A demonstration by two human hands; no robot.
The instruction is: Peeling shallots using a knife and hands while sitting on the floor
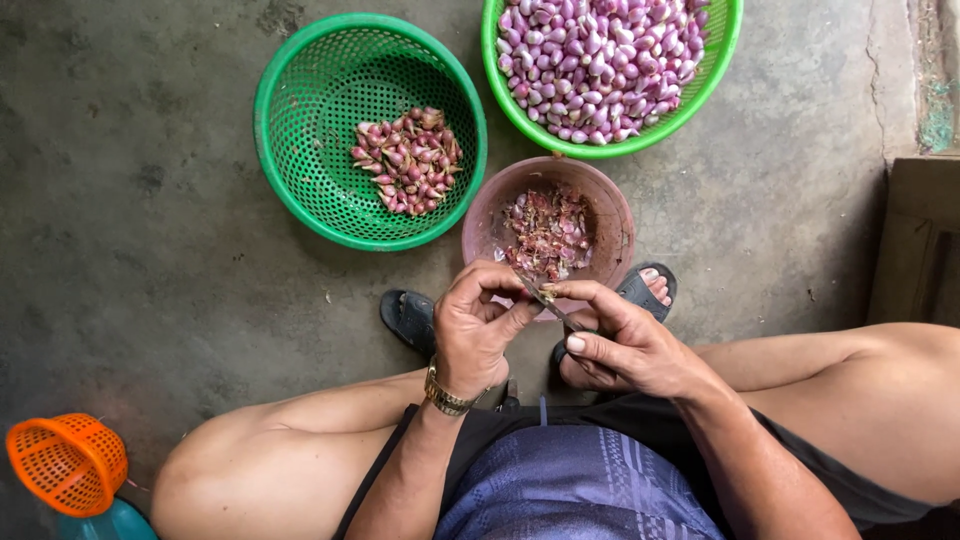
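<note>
I'm gripping a small knife (548, 300) in my right hand (630, 345), left hand (478, 330) closing around a shallot I can't see, over the brown bowl (490, 215) of peels; light green basket (725, 40) is filling with peeled ones, dark green basket (300, 110) is holding few unpeeled

No pkgs, labels, signs or screens in view.
</note>
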